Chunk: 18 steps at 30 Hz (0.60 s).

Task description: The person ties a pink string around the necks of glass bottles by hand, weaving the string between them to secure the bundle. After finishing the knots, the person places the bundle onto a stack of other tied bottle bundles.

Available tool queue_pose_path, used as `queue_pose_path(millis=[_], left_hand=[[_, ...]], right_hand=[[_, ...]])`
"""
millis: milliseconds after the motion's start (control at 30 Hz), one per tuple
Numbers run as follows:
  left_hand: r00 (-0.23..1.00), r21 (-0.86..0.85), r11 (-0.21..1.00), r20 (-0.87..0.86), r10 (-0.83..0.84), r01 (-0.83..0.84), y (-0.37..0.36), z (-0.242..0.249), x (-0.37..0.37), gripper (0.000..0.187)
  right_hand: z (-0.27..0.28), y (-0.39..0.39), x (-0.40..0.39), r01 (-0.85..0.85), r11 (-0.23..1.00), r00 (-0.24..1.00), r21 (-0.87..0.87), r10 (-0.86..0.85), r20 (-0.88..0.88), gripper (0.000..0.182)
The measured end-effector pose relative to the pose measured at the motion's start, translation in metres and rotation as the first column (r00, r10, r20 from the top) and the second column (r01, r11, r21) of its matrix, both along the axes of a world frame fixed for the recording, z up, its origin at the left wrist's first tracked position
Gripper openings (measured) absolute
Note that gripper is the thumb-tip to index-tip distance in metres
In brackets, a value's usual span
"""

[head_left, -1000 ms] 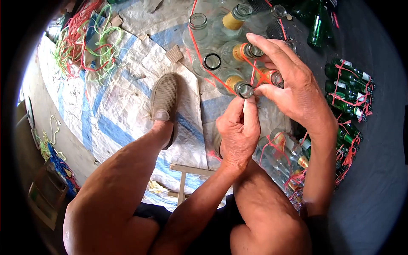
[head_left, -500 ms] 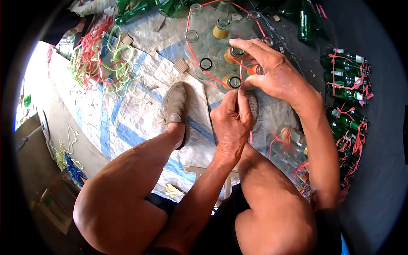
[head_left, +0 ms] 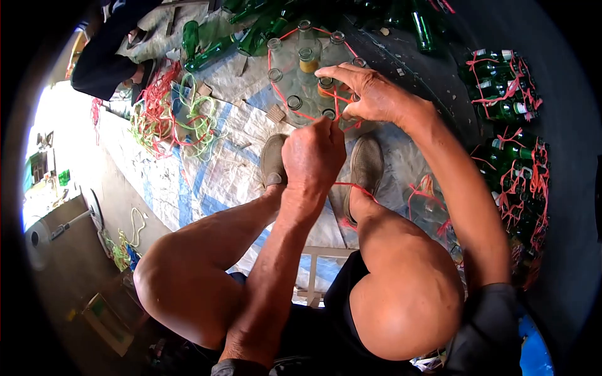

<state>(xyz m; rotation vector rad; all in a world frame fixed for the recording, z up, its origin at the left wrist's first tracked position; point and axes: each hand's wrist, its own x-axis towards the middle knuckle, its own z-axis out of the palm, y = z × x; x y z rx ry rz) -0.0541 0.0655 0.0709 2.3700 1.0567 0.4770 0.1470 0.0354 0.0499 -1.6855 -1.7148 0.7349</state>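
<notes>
Several clear glass bottles [head_left: 305, 55] stand grouped on the sheet, with a red string [head_left: 270, 57] looped round the outside of the group. My left hand [head_left: 313, 153] is closed on the red string at the near edge of the group, just in front of a bottle neck. My right hand [head_left: 376, 94] arches over the right side of the bottles, thumb and fingers apart, beside strands of string that cross between the necks. Its fingertips are close to a bottle with an orange-yellow neck label [head_left: 325, 88]. Loose red string [head_left: 357, 186] trails below my hands by the right shoe.
Tangled red and green string [head_left: 164, 116] lies at the left. Green bottles [head_left: 251, 34] lie at the back, and bundles of tied green bottles [head_left: 511, 103] line the right. My shoes [head_left: 367, 164] rest on the sheet [head_left: 238, 141]. Another person's dark-clothed limb [head_left: 103, 62] is at upper left.
The view has shifted. My left hand has turned and pulled back slightly from the bottle necks. My right hand remains spread over the group. More of the other person shows at upper left.
</notes>
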Motion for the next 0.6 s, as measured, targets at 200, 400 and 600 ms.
queue_pose_path(millis=[200,400,600], left_hand=[[0.972,-0.029,0.982,-0.141,-0.189,0.187,0.034,0.015,0.007,0.022],[0.841,-0.097,0.916,-0.368,-0.397,0.390,0.069,0.033,0.027,0.024],[0.768,-0.070,0.847,-0.386,-0.511,0.528,0.098,0.022,0.035,0.022]], right_hand=[[-0.004,0.001,0.000,0.011,0.998,1.000,-0.058,-0.012,-0.021,0.087],[-0.006,0.000,0.000,0.012,0.999,0.996,-0.037,-0.016,-0.093,0.090],[-0.014,0.001,-0.001,0.011,1.000,0.992,-0.002,-0.011,-0.127,0.088]])
